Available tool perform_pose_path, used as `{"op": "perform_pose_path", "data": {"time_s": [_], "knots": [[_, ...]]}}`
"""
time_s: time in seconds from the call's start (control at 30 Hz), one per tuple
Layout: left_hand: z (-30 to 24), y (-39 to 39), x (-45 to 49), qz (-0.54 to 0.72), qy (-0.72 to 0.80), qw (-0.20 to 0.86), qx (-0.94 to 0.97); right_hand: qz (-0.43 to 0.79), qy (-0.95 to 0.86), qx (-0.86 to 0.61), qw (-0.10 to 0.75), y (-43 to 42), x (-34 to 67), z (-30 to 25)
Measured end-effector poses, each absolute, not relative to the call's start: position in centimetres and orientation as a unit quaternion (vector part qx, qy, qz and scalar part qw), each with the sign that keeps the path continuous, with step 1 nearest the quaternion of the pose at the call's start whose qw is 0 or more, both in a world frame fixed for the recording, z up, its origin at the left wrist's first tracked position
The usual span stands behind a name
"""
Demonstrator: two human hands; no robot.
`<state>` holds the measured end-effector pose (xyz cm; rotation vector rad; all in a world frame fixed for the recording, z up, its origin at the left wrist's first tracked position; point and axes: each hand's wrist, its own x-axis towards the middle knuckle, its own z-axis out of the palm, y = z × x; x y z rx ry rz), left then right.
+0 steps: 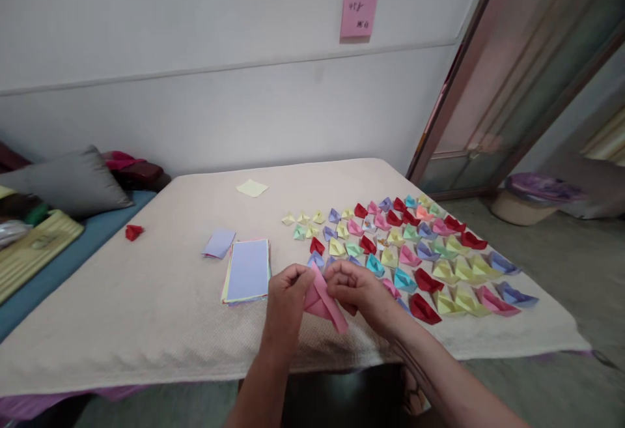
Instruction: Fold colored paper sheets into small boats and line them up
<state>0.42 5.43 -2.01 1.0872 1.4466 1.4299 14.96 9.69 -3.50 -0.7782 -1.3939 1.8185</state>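
Observation:
A partly folded sheet of pink paper (324, 302) is held up over the table's front edge, with a long strip along one side. My left hand (289, 291) pinches its left side between thumb and fingers. My right hand (355, 288) has its fingers curled at the paper's upper right edge, closed on it. Just left of my hands lies a stack of coloured paper sheets (249, 270), a lilac one on top. Right of them spread rows of small folded paper boats (424, 307) in red, yellow, pink, blue and green.
A small lilac paper pile (219, 243) sits left of the stack. Farther off are a pale yellow sheet (252, 187) and a crumpled red paper piece (133, 232). A pink note (359, 14) is taped to the wall. A bin (530, 200) stands at right, a grey cushion (73, 182) at left.

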Motion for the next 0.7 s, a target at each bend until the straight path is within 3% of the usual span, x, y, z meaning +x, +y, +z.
{"op": "perform_pose_path", "data": {"time_s": [0.3,0.47,0.53,0.7], "knots": [[-3.3,6.1,0.3,0.606,0.503,0.545,0.286,0.644,-0.601,-0.3,0.367,9.8,15.4,-3.2],[-3.3,6.0,0.3,0.571,0.506,0.571,0.303,0.595,-0.612,-0.318,0.412,10.0,15.3,-3.3],[-3.0,5.9,0.3,0.555,0.555,0.516,0.343,0.575,-0.613,-0.316,0.44,10.2,15.4,-3.3],[-2.0,5.4,0.5,0.586,0.601,0.26,0.477,0.573,-0.587,-0.313,0.479,10.6,15.8,-3.0]]}}
